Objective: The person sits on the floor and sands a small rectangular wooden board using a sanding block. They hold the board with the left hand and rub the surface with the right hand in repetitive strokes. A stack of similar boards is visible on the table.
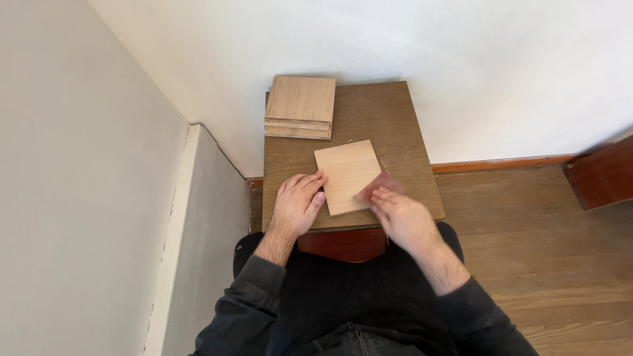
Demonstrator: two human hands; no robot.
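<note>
A light square wooden panel (346, 173) lies flat on a small brown table (389, 125). My left hand (298, 203) rests on the table with its fingers pressed against the panel's left edge. My right hand (402, 216) holds a reddish-brown piece of sandpaper (378, 184) against the panel's right edge; the hand looks slightly blurred.
A stack of similar wooden panels (300, 107) sits at the table's back left corner. White walls close in at the left and behind. A dark red wooden piece of furniture (603, 173) stands at the right on the wooden floor (547, 264).
</note>
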